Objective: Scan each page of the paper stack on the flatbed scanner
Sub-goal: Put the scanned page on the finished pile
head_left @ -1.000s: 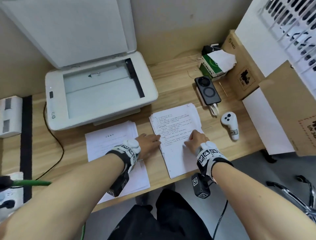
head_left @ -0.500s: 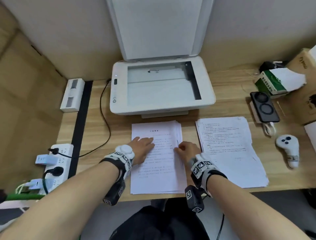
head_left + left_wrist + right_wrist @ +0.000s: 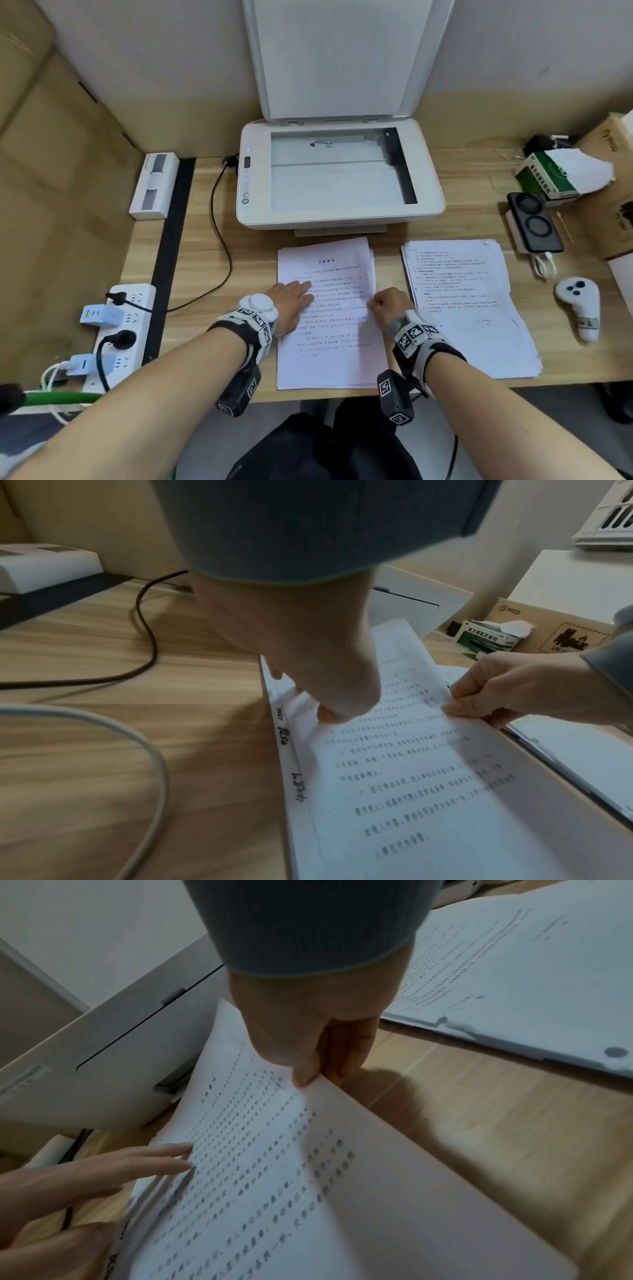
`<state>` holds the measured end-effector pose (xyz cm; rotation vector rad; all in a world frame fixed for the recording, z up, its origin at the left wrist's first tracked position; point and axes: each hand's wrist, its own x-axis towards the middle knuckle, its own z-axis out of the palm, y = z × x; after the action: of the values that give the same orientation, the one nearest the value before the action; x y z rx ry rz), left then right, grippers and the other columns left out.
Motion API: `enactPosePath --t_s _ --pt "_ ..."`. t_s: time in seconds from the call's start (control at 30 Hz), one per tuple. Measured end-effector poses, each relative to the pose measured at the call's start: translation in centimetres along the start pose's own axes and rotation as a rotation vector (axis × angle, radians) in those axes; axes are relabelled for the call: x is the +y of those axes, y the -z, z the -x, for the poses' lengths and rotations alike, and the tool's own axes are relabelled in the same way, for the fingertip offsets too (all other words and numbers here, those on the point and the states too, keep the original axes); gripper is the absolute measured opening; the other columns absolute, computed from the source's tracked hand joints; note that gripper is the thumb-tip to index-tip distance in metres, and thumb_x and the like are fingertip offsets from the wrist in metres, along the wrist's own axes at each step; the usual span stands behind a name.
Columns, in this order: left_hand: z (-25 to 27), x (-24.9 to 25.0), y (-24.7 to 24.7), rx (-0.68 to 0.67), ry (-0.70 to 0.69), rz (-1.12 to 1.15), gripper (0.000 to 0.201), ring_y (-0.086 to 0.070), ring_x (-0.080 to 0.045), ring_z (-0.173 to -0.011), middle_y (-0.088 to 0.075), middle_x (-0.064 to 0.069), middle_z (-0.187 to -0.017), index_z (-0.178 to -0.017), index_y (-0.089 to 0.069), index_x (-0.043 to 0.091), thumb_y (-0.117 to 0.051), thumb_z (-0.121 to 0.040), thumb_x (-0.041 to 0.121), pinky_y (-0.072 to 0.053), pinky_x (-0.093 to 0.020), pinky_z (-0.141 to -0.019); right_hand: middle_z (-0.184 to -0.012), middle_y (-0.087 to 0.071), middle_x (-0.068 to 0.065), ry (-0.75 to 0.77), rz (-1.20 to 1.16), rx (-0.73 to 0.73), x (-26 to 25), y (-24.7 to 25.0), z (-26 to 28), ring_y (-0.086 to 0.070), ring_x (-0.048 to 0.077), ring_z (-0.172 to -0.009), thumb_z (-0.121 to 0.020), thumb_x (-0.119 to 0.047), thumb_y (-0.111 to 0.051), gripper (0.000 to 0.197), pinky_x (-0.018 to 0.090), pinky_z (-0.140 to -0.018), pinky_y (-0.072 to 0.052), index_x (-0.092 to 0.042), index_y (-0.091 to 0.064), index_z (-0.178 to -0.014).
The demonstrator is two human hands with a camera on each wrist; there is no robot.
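- Stack lies on the desk just in front of the scanner; its lid stands raised, the glass bare
- Left hand rests flat on the stack's left side, fingers straight
- Right hand pinches the top page's right edge, lifting it
- Second pile lies to the right, apart

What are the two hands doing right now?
Left hand: open, fingers flat on the paper stack.
Right hand: pinching the top sheet's right edge.
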<state>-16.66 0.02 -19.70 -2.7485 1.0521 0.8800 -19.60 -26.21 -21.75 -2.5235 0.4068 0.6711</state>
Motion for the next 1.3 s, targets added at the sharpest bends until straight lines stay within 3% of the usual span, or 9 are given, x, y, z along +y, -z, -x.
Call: enactPosePath --t_s 0.13,0.27,0.4,0.5,0.6,0.77,1.0,1.2,1.3 --pt "0.1 -0.5 -0.5 -0.012 0.031 -0.01 0.051 -0.023 -0.03 -0.141 -0.01 -0.008 -0.162 -0.143 -0.034 0.016 -0.043 -0.092 0.014 -0.032 -0.044 -0.108 -0.07 -0.061 0.004 -0.034 0.023 -0.034 -0.4 0.3 0.1 -0.061 0.027 -0.067 -0.092 -0.022 -0.053 0.032 0.029 -0.065 -0.05 -0.014 -0.057 -0.061" --pt "-0.1 -0.4 -0.8 -0.008 0.071 -0.001 0.051 -0.021 -0.033 -0.144 -0.009 -0.007 -0.162 -0.144 -0.032 0.018 -0.041 -0.094 0.014 -0.033 -0.045 -0.109 -0.063 -0.051 0.003 -0.053 0.001 -0.029 -0.5 0.3 0.4 -0.052 0.026 -0.06 -0.092 -0.016 -0.051 0.038 0.027 -0.058 -0.04 -0.013 -0.046 -0.054" --pt "-0.5 -0.1 -0.8 0.044 0.125 -0.031 0.039 -0.038 -0.033 -0.127 -0.019 -0.009 -0.158 -0.133 -0.04 0.017 -0.041 -0.094 0.016 -0.04 -0.043 -0.093 -0.06 -0.048 0.001 -0.071 -0.015 -0.016 -1.0 0.6 0.9 -0.049 0.024 -0.059 -0.089 -0.012 -0.053 0.04 0.025 -0.055 -0.036 -0.016 -0.046 -0.05" --pt "-0.7 0.1 -0.4 0.064 0.157 -0.026 0.032 -0.046 -0.033 -0.114 -0.025 -0.01 -0.152 -0.125 -0.042 0.016 -0.042 -0.093 0.017 -0.038 -0.039 -0.079 -0.057 -0.048 0.0 -0.077 -0.042 -0.013 -0.9 1.1 0.8 -0.049 0.023 -0.056 -0.088 -0.018 -0.06 0.042 0.024 -0.053 -0.036 -0.016 -0.05 -0.047" --pt "-0.9 0.0 -0.4 0.067 0.161 -0.003 0.032 -0.048 -0.032 -0.109 -0.025 -0.01 -0.15 -0.124 -0.041 0.016 -0.043 -0.092 0.017 -0.035 -0.037 -0.072 -0.05 -0.045 -0.003 -0.081 -0.039 -0.009 -0.5 1.2 0.5 -0.047 0.021 -0.052 -0.078 -0.022 -0.062 0.035 0.026 -0.051 -0.038 -0.015 -0.05 -0.046" --pt "-0.8 -0.3 -0.4 0.062 0.189 -0.009 0.041 -0.046 -0.033 -0.115 -0.015 -0.009 -0.157 -0.133 -0.036 0.015 -0.043 -0.093 0.018 -0.044 -0.041 -0.08 -0.063 -0.069 0.001 -0.138 0.045 -0.026 -0.4 1.7 0.3 -0.066 0.021 -0.06 -0.071 -0.021 -0.068 0.013 0.032 -0.063 -0.06 -0.015 -0.074 -0.062" --pt "-0.6 -0.7 -0.3 0.032 0.179 0.016 0.049 -0.044 -0.033 -0.12 -0.011 -0.01 -0.159 -0.14 -0.031 0.015 -0.043 -0.093 0.016 -0.045 -0.041 -0.086 -0.067 -0.068 0.001 -0.108 -0.006 0.0 0.3 1.9 0.8 -0.066 0.025 -0.066 -0.076 -0.023 -0.065 0.019 0.033 -0.064 -0.058 -0.019 -0.066 -0.058" --pt "-0.3 -1.0 3.3 0.054 0.097 0.07 0.058 -0.036 -0.031 -0.136 -0.007 -0.007 -0.163 -0.149 -0.025 0.019 -0.041 -0.094 0.013 -0.044 -0.041 -0.098 -0.069 -0.071 -0.005 0.026 -0.007 0.045 -1.1 4.8 1.6 -0.071 0.016 -0.064 -0.086 -0.018 -0.064 0.023 0.037 -0.068 -0.062 -0.028 -0.065 -0.065" --pt "-0.1 -1.1 6.5 0.251 -0.017 0.071 0.067 -0.03 -0.029 -0.142 -0.014 -0.008 -0.162 -0.151 -0.026 0.019 -0.045 -0.088 0.009 -0.043 -0.043 -0.103 -0.068 -0.071 -0.007 0.086 0.003 0.115 -3.1 7.6 2.0 -0.07 0.011 -0.058 -0.09 -0.018 -0.063 0.021 0.033 -0.065 -0.061 -0.027 -0.068 -0.071"
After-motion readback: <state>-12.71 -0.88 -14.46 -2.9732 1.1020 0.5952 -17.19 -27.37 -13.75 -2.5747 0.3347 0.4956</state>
